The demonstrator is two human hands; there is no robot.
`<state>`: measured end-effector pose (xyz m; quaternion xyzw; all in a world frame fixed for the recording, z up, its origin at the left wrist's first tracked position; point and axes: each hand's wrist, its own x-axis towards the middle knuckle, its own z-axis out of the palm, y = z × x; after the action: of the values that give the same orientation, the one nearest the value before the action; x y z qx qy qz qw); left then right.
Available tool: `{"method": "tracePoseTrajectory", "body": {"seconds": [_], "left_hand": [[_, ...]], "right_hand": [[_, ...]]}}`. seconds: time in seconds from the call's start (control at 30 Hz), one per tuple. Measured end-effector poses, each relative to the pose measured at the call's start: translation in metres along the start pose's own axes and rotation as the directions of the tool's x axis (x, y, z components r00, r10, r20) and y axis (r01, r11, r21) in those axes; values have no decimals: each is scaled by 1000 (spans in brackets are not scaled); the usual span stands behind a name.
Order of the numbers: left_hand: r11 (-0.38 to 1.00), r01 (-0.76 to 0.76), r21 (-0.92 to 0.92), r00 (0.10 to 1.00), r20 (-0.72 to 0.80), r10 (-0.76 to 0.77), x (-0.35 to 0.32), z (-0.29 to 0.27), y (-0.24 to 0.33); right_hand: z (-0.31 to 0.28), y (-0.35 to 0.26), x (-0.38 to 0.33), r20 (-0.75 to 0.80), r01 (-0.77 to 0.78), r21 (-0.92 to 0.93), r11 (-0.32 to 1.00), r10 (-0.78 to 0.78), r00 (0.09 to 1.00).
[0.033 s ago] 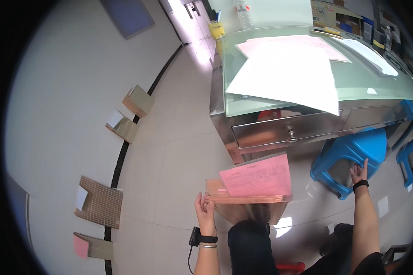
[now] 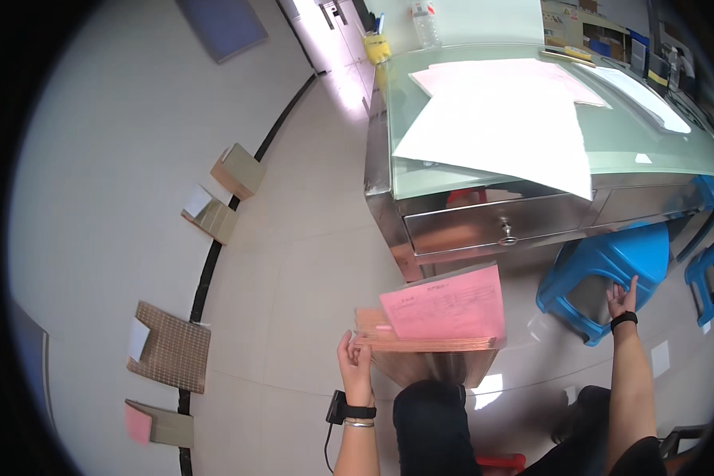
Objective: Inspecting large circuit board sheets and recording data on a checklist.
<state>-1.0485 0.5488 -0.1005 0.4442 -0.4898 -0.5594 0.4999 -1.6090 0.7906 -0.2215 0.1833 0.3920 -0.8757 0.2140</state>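
Observation:
My left hand (image 2: 356, 361) is closed at the left end of an upright stack of thin copper-edged panels (image 2: 436, 344), just in front of my knees. A pink written sheet (image 2: 448, 302) in a clear sleeve leans at the back of this stack, over pale brown boards. On the right my arm reaches out to a blue plastic stool (image 2: 613, 252) under the desk's edge. My right hand (image 2: 623, 297) grips the stool's near rim, thumb up against it and fingers curled at the opening below. What supports the stack is partly hidden by my leg.
A steel desk (image 2: 496, 232) with a glass top bears white paper (image 2: 500, 131), pink sheets, a bottle and a yellow pen cup (image 2: 378, 49). Along the left wall stand several board stacks, including a brown checkered one (image 2: 174, 346). Another blue stool (image 2: 710, 278) is far right.

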Motion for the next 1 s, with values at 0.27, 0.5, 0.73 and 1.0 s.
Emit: {"method": "tracePoseTrajectory", "body": {"seconds": [0.27, 0.5, 0.73, 1.0], "left_hand": [[998, 62, -12, 997, 43, -61, 13, -4, -12], [999, 50, 20, 986, 157, -52, 13, -18, -16], [914, -195, 357, 946, 315, 79, 21, -27, -27], [835, -377, 400, 908, 338, 248, -40, 46, -10]], "right_hand": [[-56, 11, -31, -61, 66, 76, 995, -62, 996], [-90, 51, -224, -8, 80, -51, 995, -81, 997], [-29, 77, -362, 239, -144, -798, 585, 526, 816], [108, 77, -392, 940, 947, -314, -61, 120, 320]]}}
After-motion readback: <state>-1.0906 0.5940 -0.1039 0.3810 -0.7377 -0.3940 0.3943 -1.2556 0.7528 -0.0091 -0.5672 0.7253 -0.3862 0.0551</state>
